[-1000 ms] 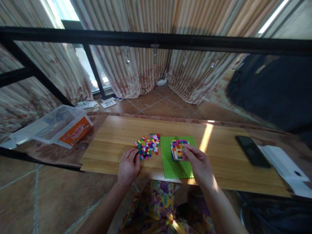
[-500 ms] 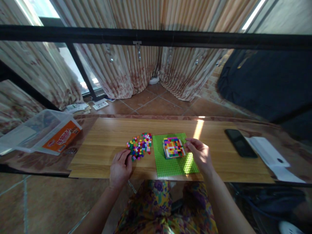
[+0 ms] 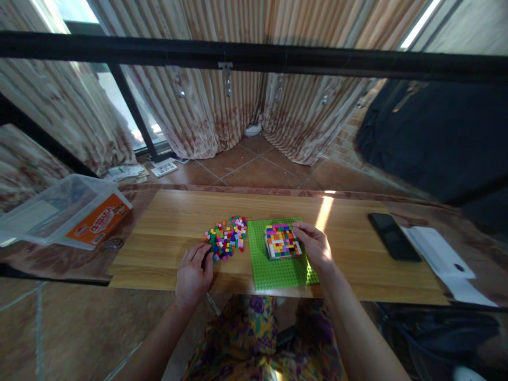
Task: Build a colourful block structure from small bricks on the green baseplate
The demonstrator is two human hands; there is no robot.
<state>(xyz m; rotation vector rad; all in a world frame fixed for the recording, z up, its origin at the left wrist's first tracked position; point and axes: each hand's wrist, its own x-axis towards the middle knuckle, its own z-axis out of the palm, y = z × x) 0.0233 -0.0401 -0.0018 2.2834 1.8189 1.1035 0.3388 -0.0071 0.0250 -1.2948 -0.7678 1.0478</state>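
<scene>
A green studded baseplate [image 3: 273, 275] lies on the wooden board, and a square block of many-coloured toy bricks [image 3: 282, 241] stands on it. My right hand [image 3: 315, 247] is at the block's far right corner, thumb and forefinger pinched together; anything between them is too small to make out. Left of the baseplate spreads a loose pile of small coloured bricks [image 3: 228, 238]. My left hand [image 3: 194, 272] rests at the pile's near left edge with its fingers curled in, and whatever they may hold is hidden.
A black phone [image 3: 393, 237] and a white box [image 3: 440, 253] lie at the right. On the left stands a clear plastic bin [image 3: 79, 203] with an orange label. A dark metal bar [image 3: 254, 55] crosses beyond the board, before striped curtains [image 3: 222, 116].
My right hand has moved left, from beside the brick block to its far right corner. My left hand stays at the pile's edge. The view has shifted slightly.
</scene>
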